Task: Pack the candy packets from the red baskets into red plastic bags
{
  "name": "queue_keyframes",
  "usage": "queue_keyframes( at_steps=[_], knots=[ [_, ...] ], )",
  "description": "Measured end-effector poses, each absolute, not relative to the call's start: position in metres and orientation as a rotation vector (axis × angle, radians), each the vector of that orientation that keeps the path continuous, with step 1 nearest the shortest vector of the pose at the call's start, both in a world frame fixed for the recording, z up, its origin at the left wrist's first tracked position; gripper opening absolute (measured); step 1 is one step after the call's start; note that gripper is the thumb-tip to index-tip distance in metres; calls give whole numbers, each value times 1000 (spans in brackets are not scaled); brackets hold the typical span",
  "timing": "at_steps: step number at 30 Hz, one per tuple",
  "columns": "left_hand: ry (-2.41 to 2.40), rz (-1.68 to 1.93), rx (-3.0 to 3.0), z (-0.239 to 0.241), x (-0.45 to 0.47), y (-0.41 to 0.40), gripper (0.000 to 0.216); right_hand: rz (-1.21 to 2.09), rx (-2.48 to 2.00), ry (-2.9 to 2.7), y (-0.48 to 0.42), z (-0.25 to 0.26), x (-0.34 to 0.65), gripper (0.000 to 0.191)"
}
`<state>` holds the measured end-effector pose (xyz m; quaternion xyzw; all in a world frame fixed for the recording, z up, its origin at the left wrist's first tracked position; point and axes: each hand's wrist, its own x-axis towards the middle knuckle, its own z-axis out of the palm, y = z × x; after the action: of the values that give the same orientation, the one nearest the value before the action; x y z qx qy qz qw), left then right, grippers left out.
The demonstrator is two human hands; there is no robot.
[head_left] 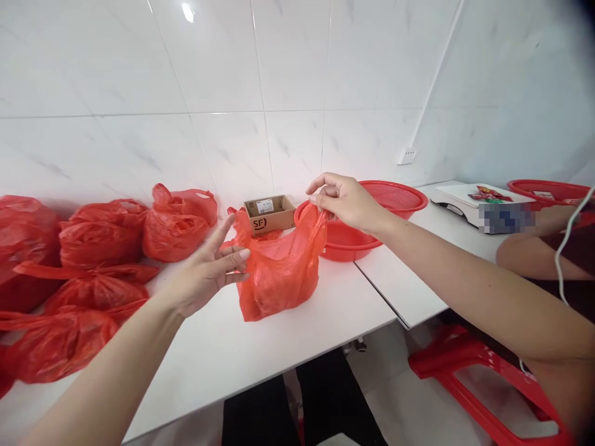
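A red plastic bag (pixel 283 282) stands on the white table in front of me, its mouth upward and something bulky inside that I cannot make out. My right hand (pixel 341 199) pinches the bag's right handle between thumb and fingers and pulls it up. At the bag's left side is my left hand (pixel 209 269), its fingers spread and nothing gripped. The fingertips overlap the bag's edge in view; whether they touch it I cannot tell.
Several filled red bags (pixel 105 235) crowd the table's left. Behind are a small open cardboard box (pixel 268 214) and red baskets (pixel 356 251). A scale (pixel 481 201) carrying small packets stands right, beside a person's arm (pixel 525 254). A red stool (pixel 434 359) is below.
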<state>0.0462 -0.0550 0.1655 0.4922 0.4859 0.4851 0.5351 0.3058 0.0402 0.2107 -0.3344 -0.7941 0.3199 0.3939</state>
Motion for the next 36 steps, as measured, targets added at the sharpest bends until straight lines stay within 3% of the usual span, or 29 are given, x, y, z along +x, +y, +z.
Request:
queue_keyframes(
  at_steps=[6,10,16,23,26,31,36],
  knots=[
    [1820,1281,1543,149,40,-34,88,678,-807,-2240,32,219,302,13],
    [1920,1172,1709,132,41,-22,85,666,-812,-2280,29,220,302,16],
    [1938,1122,1972,137,52,-19,46,715,-762,-2341,26,222,305,17],
    [2109,798,2030,142,72,0,70,778,-740,-2349,23,227,303,16],
    [2002,854,2083,151,74,6,56,776,-736,-2352,25,228,304,14],
    [1564,1574,1810,195,71,-18,45,646,-690,-2090,20,226,311,16],
    [1408,1319,1683,219,60,-41,44,686,-619,-2116,20,225,315,13]
  ],
)
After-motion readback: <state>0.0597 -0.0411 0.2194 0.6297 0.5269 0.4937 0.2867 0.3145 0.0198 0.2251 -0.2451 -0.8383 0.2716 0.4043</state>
